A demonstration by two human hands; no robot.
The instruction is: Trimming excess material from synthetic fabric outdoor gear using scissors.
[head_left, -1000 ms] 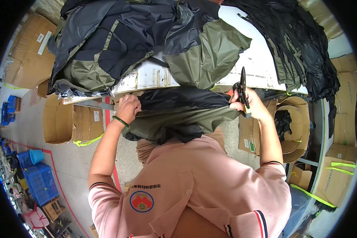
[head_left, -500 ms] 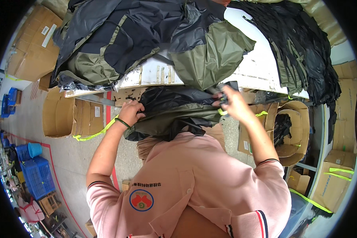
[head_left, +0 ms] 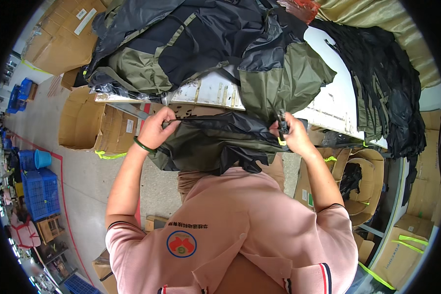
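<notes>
A black and olive-green piece of coated fabric [head_left: 215, 139] is stretched between my hands over my lap, just in front of the table edge. My left hand [head_left: 157, 128] pinches its upper left corner between thumb and fingers. At the fabric's right end, my right hand [head_left: 294, 134] is closed round a small black snips-like tool [head_left: 281, 122] with a yellow-green end. Those fingers also touch the fabric edge; whether they grip it is hard to make out. Loose folds of the piece droop toward my shirt.
Beyond, a white worktable [head_left: 208, 90] bears a heap of black and olive fabric [head_left: 220, 39] and a pile of black straps [head_left: 382, 73]. Open cardboard boxes stand left [head_left: 81, 122] and right [head_left: 369, 181] below it. Blue crates [head_left: 41, 193] are far left.
My left hand has risen and now holds the fabric's upper edge. The fabric is drawn straighter. My right hand, blurred before, is lower and steadier, with the tool upright.
</notes>
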